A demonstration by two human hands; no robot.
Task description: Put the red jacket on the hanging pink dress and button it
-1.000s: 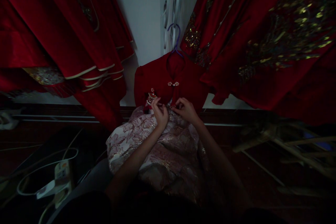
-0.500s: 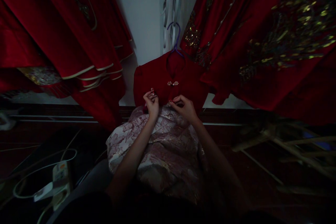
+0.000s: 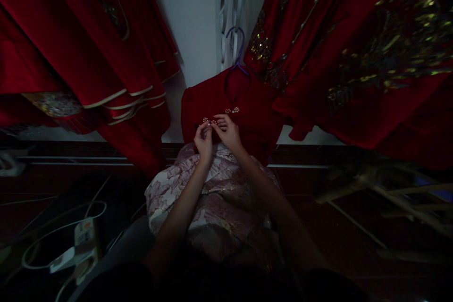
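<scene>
A red garment (image 3: 198,99) hangs before me on a purple hanger (image 3: 239,52). Below its neckline, a flower-shaped beaded clasp (image 3: 232,110) lies fastened on the front. Lower and to the left, a second beaded clasp (image 3: 210,123) sits between my fingertips. My left hand (image 3: 204,144) pinches its left side. Thumb and forefinger of my right hand (image 3: 228,133) close on its right side, the other fingers stretched out above. Whether its two halves are joined is too small and dark to tell. Pale brocade fabric with pinkish leaves (image 3: 215,217) covers my lap beneath both forearms.
Red garments (image 3: 81,37) hang at the left, and sequined red ones (image 3: 354,104) at the right. A white power strip (image 3: 86,245) with cables lies at lower left. Wooden furniture (image 3: 382,188) stands low at the right. A pale wall (image 3: 198,19) rises behind.
My right hand has moved up and left from the garment's lower middle to meet my left hand at the clasp. My left hand has stayed nearly in place.
</scene>
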